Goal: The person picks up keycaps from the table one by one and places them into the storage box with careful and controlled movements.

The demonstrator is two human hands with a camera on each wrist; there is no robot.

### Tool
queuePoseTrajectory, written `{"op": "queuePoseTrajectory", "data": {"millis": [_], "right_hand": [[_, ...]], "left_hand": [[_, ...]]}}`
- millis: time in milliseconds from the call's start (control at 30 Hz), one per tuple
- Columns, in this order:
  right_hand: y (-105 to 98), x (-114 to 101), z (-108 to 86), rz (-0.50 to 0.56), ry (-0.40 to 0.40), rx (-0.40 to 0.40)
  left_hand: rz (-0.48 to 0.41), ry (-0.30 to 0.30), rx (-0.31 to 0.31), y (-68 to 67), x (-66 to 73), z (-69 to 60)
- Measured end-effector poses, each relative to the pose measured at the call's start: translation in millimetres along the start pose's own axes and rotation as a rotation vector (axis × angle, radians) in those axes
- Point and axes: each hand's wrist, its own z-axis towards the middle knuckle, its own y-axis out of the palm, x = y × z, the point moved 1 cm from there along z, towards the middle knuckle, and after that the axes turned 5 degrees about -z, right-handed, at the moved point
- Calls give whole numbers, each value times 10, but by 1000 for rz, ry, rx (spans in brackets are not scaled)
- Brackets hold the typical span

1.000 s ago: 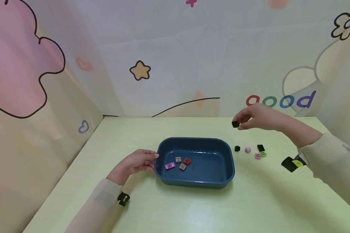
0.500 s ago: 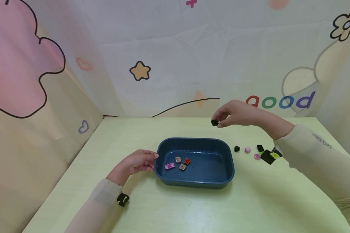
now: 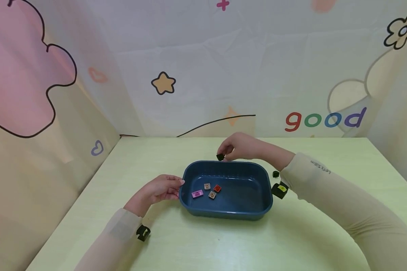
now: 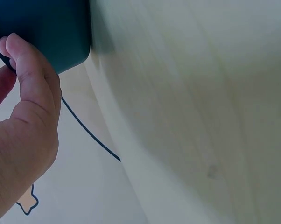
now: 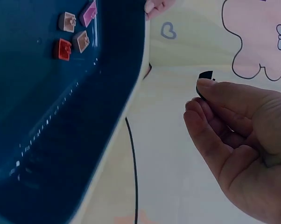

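In my head view, the left hand (image 3: 161, 188) grips the rim of the blue tray (image 3: 247, 197) at nine o'clock, and the right hand (image 3: 241, 146) pinches a small black block (image 3: 220, 157) near the rim at twelve. Inside the tray I see a pink block (image 3: 197, 194) toward nine o'clock, with two beige blocks (image 3: 212, 195) and a red block (image 3: 217, 188) near it. A second black block (image 3: 276, 174) rests on the table (image 3: 190, 241) at the tray's two o'clock. My left wrist view shows that hand at nine o'clock, its digits on the tray's edge. On my right wrist view, the pinched block is at two o'clock, apart from the tray, whose four blocks lie toward eleven.
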Motion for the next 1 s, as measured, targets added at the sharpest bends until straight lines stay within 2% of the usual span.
{"op": "queuePoseTrajectory", "data": {"millis": [267,500,1000], "right_hand": [[191,-119,207,0,-38,-37],[346,-135,331,17,-60,-70],[673,-125,531,20,-28,-125]], "left_hand": [[5,-7,11,2,9,5],[-1,-7,1,-2,23,-7],[-15,-11,-12,-5,7,-7]]}}
